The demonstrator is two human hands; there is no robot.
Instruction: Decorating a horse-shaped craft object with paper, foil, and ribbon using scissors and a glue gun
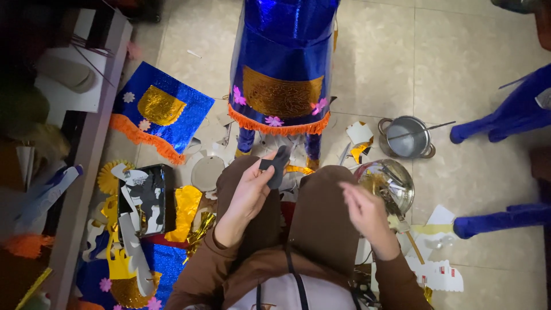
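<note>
My left hand [250, 189] is raised over my knees and pinches a small dark piece of card or foam [276, 165] between thumb and fingers. My right hand [365, 211] hovers to the right over my other knee, fingers loosely curled, with nothing that I can make out in it. Straight ahead on the floor stands a tall shiny blue foil figure [282, 57] with a gold panel, orange fringe and pink flowers.
A flat blue foil panel with gold patch and orange fringe [162, 112] lies at left. A black tray of cut pieces [142, 198] sits beside gold foil scraps [185, 211]. A metal pot [406, 138] and a shiny bowl [396, 182] stand at right. Blue wrapped legs [511, 115] are at far right.
</note>
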